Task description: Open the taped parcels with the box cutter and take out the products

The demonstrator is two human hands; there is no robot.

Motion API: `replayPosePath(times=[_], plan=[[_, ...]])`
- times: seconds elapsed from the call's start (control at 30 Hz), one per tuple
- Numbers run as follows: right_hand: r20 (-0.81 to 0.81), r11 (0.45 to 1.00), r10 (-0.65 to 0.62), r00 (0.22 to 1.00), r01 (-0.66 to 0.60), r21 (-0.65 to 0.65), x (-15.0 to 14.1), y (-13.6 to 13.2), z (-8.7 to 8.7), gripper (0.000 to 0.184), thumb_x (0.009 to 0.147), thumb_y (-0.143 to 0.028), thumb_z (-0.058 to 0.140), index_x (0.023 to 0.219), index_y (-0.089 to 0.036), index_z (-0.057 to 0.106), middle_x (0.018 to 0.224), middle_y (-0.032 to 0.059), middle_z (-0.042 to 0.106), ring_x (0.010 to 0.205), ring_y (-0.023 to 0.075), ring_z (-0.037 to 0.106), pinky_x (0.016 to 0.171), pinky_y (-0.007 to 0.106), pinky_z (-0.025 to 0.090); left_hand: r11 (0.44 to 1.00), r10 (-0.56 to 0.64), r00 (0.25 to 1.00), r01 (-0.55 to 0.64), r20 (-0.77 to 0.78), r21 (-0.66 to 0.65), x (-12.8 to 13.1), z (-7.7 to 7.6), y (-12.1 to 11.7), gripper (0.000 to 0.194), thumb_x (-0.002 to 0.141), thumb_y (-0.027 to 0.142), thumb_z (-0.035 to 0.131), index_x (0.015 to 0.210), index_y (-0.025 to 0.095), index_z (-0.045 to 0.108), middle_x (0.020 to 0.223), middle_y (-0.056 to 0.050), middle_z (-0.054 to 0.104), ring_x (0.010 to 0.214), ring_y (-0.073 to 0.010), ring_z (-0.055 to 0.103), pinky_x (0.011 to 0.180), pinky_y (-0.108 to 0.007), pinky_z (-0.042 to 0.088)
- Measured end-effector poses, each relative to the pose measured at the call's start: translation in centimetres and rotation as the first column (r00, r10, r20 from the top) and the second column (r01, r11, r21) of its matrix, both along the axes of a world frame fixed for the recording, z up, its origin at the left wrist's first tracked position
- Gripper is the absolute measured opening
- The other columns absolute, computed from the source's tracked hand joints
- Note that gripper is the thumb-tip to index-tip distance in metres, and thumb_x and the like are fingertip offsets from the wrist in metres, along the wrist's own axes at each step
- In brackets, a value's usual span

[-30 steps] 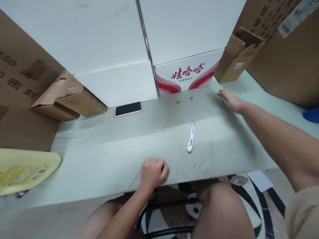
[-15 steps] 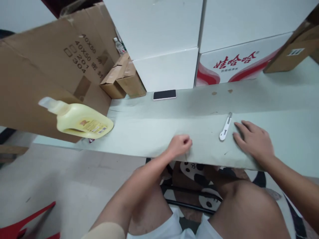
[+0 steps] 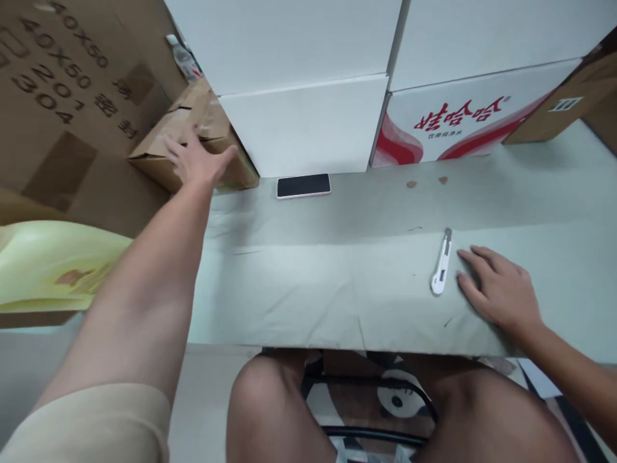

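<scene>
My left hand [image 3: 196, 157] is stretched out to the back left with its fingers spread. It is over the front of a small brown cardboard box [image 3: 241, 166]; whether it touches the box I cannot tell. A second small brown box [image 3: 153, 168] is partly behind that hand. My right hand [image 3: 501, 289] rests on the table [image 3: 308, 276], fingers slightly bent and apart, holding nothing. Just left of its fingertips lies a white utility knife [image 3: 441, 263], apart from the hand. A phone [image 3: 303, 186] with a dark screen lies flat before the white boxes.
White cartons [image 3: 308, 128] are stacked along the back, one with red lettering [image 3: 453, 122]. A large brown carton [image 3: 53, 122] stands at left, with a yellow bottle [image 3: 53, 263] before it. A clear plastic bottle [image 3: 184, 59] stands behind the small boxes. Another brown carton [image 3: 544, 122] is at back right.
My left hand has gone from a closed fist near the table's front edge to spread fingers at the small boxes, back left. The view has shifted. My right hand stays beside the knife.
</scene>
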State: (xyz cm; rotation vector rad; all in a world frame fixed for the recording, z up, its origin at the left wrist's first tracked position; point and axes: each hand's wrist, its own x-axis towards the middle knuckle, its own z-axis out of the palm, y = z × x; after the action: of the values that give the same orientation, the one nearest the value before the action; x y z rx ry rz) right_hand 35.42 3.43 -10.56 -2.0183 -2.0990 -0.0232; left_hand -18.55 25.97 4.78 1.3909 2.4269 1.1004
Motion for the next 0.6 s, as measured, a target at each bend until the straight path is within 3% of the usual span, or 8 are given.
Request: replayPosePath(times=[0.07,0.17,0.3,0.43,0.6], plan=[[0.012,1.0,-0.002,1.0,0.002,0.003,0.0,0.0,0.0,0.05,0.096,-0.048,0.039,0.133,-0.026,0.064,0.141,0.0174,0.066,0.136,0.0402,0.06,0.104,0.062,0.052,0.999,0.033,0.997,-0.034,0.063,0.008,0.4,-0.5,1.5,0.095,0.066,0.03,0.098,0.138,0.01,0.038,0.172,-0.024,-0.004,0.159,-0.045,0.001,0.128,-0.071,0.002],[0.043,1.0,-0.001,0.999,0.001,0.008,0.1,0.0,-0.2,0.052,0.098,-0.048,0.038,0.133,-0.022,0.065,0.142,0.0178,0.065,0.135,0.0388,0.061,0.104,0.06,0.052,0.995,0.086,0.993,-0.09,0.081,0.038,1.2,-1.2,2.8,0.099,0.064,0.025,0.099,0.138,0.011,0.036,0.172,-0.023,-0.007,0.158,-0.0444,0.001,0.128,-0.071,0.006],[0.043,1.0,-0.006,0.999,0.005,0.016,0.1,0.2,-0.4,0.052,0.099,-0.046,0.038,0.134,-0.02,0.066,0.142,0.017,0.065,0.135,0.0362,0.06,0.105,0.056,0.051,0.993,0.118,0.986,-0.12,0.115,0.012,2.0,-0.6,1.7,0.104,0.055,0.02,0.102,0.135,0.013,0.037,0.172,-0.022,-0.003,0.155,-0.0475,0.005,0.125,-0.075,0.006],[-0.016,1.0,-0.023,1.0,0.023,-0.007,-0.1,0.3,0.4,0.05,0.097,-0.044,0.043,0.134,-0.02,0.068,0.144,0.0171,0.064,0.136,0.0358,0.058,0.108,0.056,0.048,0.985,0.155,0.966,-0.166,0.208,0.036,3.3,0.2,-2.6,0.1,0.046,0.012,0.103,0.123,0.016,0.039,0.171,-0.021,-0.005,0.154,-0.0469,0.007,0.125,-0.077,0.001],[-0.056,0.996,-0.039,0.998,0.035,-0.083,-0.2,0.3,1.5,0.057,0.095,-0.041,0.044,0.142,-0.017,0.063,0.152,0.0199,0.058,0.142,0.0367,0.05,0.114,0.058,0.041,0.976,0.216,0.976,-0.216,0.037,0.004,5.2,-0.4,-10.6,0.095,0.064,0.025,0.095,0.138,0.017,0.036,0.17,-0.019,0.004,0.151,-0.0431,0.026,0.126,-0.068,0.021]])
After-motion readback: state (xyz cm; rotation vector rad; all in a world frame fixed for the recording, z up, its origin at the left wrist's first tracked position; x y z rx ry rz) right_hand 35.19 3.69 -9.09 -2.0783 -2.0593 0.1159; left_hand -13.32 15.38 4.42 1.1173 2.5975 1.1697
